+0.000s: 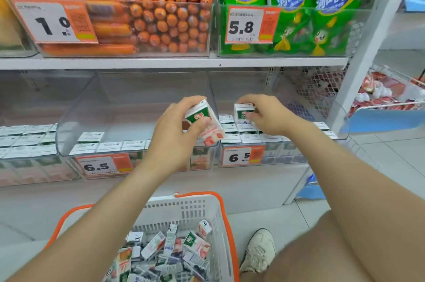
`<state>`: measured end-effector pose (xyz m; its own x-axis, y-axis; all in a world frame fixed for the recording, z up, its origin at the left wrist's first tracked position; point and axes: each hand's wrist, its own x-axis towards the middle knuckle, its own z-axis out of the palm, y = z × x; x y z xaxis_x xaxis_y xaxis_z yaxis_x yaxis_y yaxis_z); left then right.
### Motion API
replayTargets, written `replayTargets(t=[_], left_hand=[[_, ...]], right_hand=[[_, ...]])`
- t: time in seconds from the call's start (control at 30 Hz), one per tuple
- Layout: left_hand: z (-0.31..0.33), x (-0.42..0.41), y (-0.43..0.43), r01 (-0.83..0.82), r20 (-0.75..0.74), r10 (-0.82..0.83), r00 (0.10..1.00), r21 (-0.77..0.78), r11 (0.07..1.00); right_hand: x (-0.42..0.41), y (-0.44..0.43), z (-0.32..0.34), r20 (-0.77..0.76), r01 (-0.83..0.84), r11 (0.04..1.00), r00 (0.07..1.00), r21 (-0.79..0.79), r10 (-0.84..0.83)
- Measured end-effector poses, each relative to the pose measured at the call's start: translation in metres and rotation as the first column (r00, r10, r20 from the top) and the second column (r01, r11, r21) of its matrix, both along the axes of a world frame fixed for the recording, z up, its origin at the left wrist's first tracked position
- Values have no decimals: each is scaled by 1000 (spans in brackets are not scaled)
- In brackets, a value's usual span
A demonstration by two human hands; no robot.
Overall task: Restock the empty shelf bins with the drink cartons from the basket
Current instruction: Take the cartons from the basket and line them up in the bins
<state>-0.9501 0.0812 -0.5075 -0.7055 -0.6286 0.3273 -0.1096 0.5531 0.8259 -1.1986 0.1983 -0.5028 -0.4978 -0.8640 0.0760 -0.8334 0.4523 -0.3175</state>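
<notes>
My left hand (177,130) grips a tilted peach drink carton (204,124) over the right end of the middle clear bin (69,141). My right hand (269,113) pinches an upright carton (243,112) with a green label above the rows of cartons in the right clear bin (340,120). Both bins hold rows of cartons along their fronts. Below, between my arms, the white basket with orange rim (220,212) holds several loose cartons (174,251) in a jumble.
A third bin of cartons (27,143) sits at the far left. The shelf above carries a bin of orange sausages (161,19) and green snack bags (296,5). A white shelf upright (368,35) stands at the right. My shoe (259,251) is beside the basket.
</notes>
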Motion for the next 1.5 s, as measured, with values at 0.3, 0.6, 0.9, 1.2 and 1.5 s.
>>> replayTargets(t=[0.3,0.6,0.9,1.2,1.5], left_hand=[[0,5,1,51,-8,-51,999,120,991],[22,53,-31,-7,-95,30,995,233,972],[28,143,-71,-18,-125,50,991,243,970],[37,230,-155,-475,80,486,871,-120,872],[2,316,-274,-433,645,473,601,-235,870]], right_hand=[[12,-15,-7,46,87,979,994,186,-98],[146,-33,32,276,-86,806,914,-585,298],[219,-88,19,458,-167,813,755,-557,469],[306,-159,29,560,-21,740,639,-673,527],[385,-303,16,-213,-535,640,832,-552,512]])
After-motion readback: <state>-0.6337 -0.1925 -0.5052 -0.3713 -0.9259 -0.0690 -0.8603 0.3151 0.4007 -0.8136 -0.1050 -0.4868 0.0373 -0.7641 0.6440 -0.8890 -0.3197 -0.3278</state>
